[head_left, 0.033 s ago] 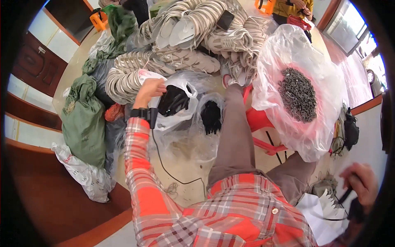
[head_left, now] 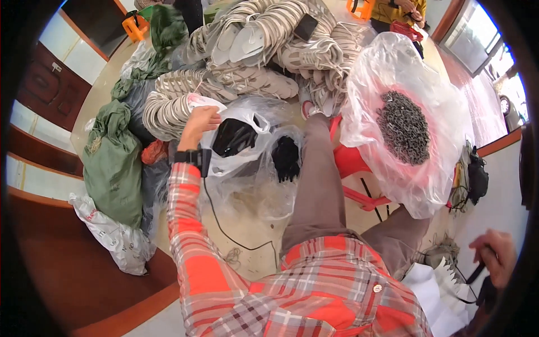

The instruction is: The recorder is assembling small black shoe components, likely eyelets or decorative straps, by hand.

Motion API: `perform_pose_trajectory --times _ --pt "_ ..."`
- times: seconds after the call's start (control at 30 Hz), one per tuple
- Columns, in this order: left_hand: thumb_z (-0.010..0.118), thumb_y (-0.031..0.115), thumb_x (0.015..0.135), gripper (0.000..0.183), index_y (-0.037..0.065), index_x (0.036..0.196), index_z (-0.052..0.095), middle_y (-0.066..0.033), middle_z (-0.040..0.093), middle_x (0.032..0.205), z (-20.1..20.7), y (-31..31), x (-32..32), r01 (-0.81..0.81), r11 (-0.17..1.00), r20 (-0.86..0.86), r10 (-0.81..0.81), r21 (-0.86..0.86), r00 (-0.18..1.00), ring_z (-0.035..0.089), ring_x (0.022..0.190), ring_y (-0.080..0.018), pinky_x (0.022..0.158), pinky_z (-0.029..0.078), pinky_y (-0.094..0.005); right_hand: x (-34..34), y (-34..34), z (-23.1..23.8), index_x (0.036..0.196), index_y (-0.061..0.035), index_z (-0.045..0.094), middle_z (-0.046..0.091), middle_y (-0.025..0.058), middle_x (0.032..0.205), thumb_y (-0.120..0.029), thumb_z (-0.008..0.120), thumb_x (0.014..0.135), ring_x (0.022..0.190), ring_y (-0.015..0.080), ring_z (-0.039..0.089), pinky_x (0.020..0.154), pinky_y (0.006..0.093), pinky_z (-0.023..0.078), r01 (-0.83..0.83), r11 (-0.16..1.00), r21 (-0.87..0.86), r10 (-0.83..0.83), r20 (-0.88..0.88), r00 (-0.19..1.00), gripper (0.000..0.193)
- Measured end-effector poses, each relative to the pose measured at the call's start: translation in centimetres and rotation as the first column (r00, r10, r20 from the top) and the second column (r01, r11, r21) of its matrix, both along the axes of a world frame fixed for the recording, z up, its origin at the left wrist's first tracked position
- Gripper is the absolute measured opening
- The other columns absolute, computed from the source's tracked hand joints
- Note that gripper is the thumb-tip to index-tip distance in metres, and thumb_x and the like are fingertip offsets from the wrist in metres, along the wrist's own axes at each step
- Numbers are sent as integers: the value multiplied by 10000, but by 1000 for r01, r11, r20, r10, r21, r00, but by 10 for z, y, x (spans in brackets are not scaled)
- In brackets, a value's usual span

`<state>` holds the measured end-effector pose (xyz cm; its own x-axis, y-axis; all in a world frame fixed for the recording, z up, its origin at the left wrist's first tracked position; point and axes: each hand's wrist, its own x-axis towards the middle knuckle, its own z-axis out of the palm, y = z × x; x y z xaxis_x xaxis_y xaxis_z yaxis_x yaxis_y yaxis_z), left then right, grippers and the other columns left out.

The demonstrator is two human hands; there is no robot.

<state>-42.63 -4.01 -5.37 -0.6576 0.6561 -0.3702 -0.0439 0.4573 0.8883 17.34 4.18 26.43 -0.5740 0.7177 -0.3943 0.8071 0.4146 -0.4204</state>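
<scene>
My left hand [head_left: 201, 122] is over the near end of a stack of beige strappy shoe uppers [head_left: 167, 115], its fingers stretched to the right and no held thing visible. Beneath the fingers lies a white piece [head_left: 205, 102]. Just right of that hand, a white plastic bag [head_left: 259, 145] gapes around black strip-like pieces [head_left: 234, 137]. My right hand [head_left: 497, 255] is raised at the far right with its fingers curled; what they hold, if anything, I cannot make out. A black strap-like piece [head_left: 477, 272] shows beside it.
More uppers [head_left: 252, 42] are heaped ahead, with a dark phone [head_left: 306, 27] on them. Small grey metal-looking pieces [head_left: 404, 128] fill a clear plastic liner [head_left: 368, 73] over something red. A clear bag with a black bundle [head_left: 287, 158] stands by my leg. Green sacks [head_left: 115, 168] line the left.
My left hand has shifted slightly left, away from the white bag's rim. My right hand has moved slightly down. The whole view has shifted a little.
</scene>
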Motion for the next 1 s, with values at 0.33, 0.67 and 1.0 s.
perform_pose_trajectory --times 0.33,0.67,1.0 --pt "550 154 867 248 -20 1043 564 -92 620 889 73 -10 332 457 769 365 -623 446 691 596 715 -127 636 492 -247 -27 17 -242 1105 -31 542 565 11 933 -266 418 928 749 77 501 584 214 388 -196 518 -833 -719 -548 428 319" --pt "614 13 805 340 -18 1117 483 -69 597 928 46 50 468 343 785 161 -482 516 861 591 766 -109 643 498 -216 -22 23 -272 1204 5 491 491 87 1064 -222 406 946 984 164 475 843 259 392 66 849 -525 -519 -802 297 353" --pt "566 -50 810 204 -50 1010 523 -121 614 891 47 59 453 272 780 129 -408 563 904 625 781 -161 715 512 -266 -25 43 -254 1163 -20 538 506 74 1008 -236 449 932 849 131 529 744 243 432 -85 602 -794 -748 -598 289 329"
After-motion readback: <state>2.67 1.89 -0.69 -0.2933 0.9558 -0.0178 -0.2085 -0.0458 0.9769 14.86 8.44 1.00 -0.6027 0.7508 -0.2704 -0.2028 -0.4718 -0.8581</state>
